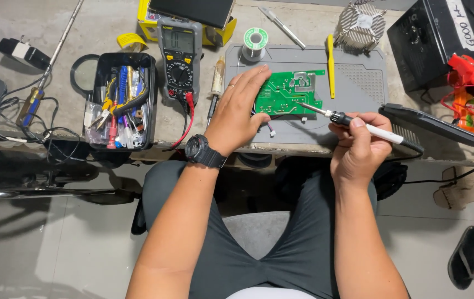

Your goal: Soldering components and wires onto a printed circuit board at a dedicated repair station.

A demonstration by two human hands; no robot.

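A green circuit board (292,91) lies on a grey work mat (358,88). My left hand (238,111), with a ring and a black wristwatch, rests flat on the board's left edge and pins it down. My right hand (358,147) grips a soldering iron (353,123) like a pen. Its metal tip points left and touches the lower middle of the board. A spool of solder wire (255,43) stands at the mat's far left corner.
A multimeter (180,58) with red and black leads and a black tray of hand tools (122,102) sit to the left. A yellow pry tool (331,63), a heatsink (360,25), a black box (441,39) and red clips (472,69) lie right. Sandals (466,257) lie on the floor.
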